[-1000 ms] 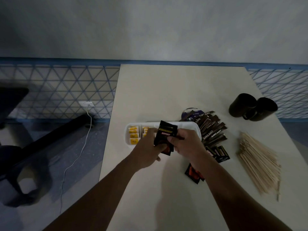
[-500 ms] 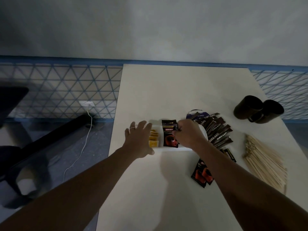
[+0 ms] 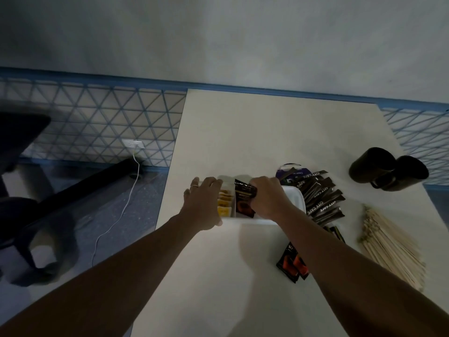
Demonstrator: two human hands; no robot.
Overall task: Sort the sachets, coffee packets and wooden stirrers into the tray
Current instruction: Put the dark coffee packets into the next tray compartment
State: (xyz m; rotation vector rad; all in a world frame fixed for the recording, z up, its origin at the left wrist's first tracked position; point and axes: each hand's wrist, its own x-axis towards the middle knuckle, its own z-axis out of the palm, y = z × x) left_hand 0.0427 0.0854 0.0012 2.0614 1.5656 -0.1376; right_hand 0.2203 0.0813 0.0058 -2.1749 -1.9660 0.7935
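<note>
A white divided tray [image 3: 295, 198] lies at the table's near-middle. Yellow sachets [image 3: 224, 203] fill its left compartment. Dark coffee packets [image 3: 244, 198] with red print sit in the middle compartment, and my right hand [image 3: 268, 198] curls over them and holds them there. Over the tray's left end rests my left hand [image 3: 202, 203], fingers spread and fairly straight. Two more red-and-black packets [image 3: 292, 263] lie on the table beside my right forearm. Brown stick sachets [image 3: 322, 198] fan out right of the tray. Wooden stirrers [image 3: 391, 246] lie piled at the far right.
Two dark mugs [image 3: 388, 169] lie at the table's right edge. A purple-and-white item [image 3: 291, 170] lies behind the tray. The table's left edge runs close to my left hand; the floor, a cable and a chair base lie beyond it.
My right hand brought the dark coffee packets from above the table down into the tray's middle compartment. My left hand let go of them and moved left onto the tray's end.
</note>
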